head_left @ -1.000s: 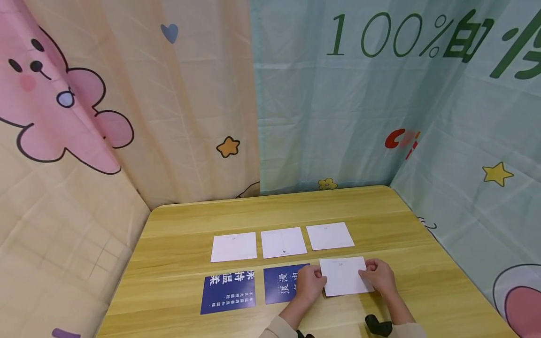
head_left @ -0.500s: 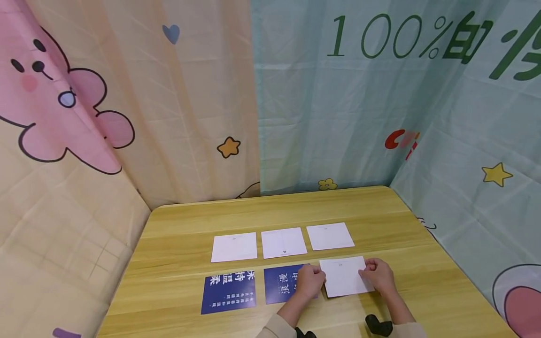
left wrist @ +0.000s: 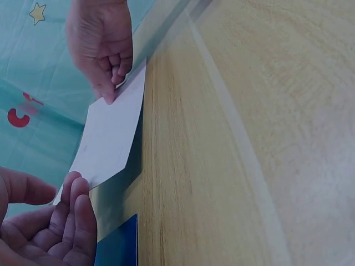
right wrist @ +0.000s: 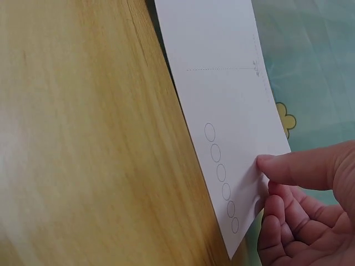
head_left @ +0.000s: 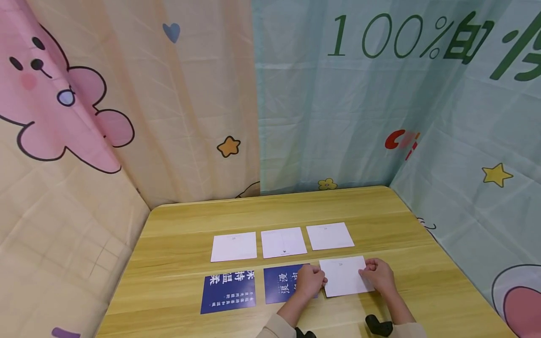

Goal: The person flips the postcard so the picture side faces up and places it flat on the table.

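A white postcard (head_left: pixel 344 277) with a row of small printed circles is held by its two sides at the right of the near row. My right hand (head_left: pixel 379 276) pinches its right edge, thumb on the white face, as the right wrist view shows. At the opposite edge is my left hand (head_left: pixel 310 281), thumb and fingers around the corner in the left wrist view. That view shows the postcard (left wrist: pixel 111 130) tilted over the tabletop, casting a shadow. A blue card (head_left: pixel 281 284) with white lettering lies left of it, partly covered by my left hand.
Three white cards, the left (head_left: pixel 234 247), middle (head_left: pixel 283 242) and right (head_left: pixel 330 236), form a far row. Another blue card (head_left: pixel 228 293) lies at the near left. Fabric curtains (head_left: pixel 296 94) stand around the wooden table (head_left: pixel 186 218).
Both hands stay at the postcard's sides almost without moving. The left fingers shift slightly at its left edge, and the postcard's tilt changes a little.
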`<state>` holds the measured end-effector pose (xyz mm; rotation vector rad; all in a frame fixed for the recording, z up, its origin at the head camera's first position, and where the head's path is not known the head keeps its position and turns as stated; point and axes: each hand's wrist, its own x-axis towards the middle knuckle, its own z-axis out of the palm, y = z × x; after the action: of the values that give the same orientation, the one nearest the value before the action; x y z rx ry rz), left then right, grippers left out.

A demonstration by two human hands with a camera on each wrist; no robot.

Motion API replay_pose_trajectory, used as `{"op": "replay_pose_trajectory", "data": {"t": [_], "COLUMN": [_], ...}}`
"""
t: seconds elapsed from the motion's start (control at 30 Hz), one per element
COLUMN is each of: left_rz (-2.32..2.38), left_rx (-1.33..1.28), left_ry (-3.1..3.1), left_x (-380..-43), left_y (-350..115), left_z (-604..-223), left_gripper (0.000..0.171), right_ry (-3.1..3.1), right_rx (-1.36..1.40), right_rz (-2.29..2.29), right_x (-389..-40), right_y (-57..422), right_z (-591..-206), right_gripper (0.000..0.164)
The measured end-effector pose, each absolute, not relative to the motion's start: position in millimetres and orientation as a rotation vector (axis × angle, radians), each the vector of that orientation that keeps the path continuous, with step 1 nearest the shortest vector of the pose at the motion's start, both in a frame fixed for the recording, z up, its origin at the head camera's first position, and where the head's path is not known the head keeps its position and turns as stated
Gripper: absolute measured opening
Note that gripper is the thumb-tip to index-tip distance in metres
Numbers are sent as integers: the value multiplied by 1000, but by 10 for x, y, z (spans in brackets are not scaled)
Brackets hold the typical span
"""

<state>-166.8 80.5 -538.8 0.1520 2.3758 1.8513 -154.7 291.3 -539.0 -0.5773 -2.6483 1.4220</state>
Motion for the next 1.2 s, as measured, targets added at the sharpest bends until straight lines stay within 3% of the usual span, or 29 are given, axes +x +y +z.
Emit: {"op": "replay_pose_trajectory", "data": {"t": [0.57,0.97,1.2], "left_rz": [1788,1877,1934], "left_rx": [127,133,117], "left_ry": [2440,2417,2369], "left_x": [-1672,-1679,-1671], "left_y": [796,810,813], "left_z": [-5386,-5396,-5376], "left_gripper": [19,16,22], "right_ry": [-2563,-2350,-2289], "right_rx": [-645,-595,-621], "right_rz": [1528,1693,1741], "right_x": [-1555,-1539,-1534], "right_y": [2950,2953,2956], "right_z": [-5391,-5342,-5295], "right_gripper": [44,27,26]}}
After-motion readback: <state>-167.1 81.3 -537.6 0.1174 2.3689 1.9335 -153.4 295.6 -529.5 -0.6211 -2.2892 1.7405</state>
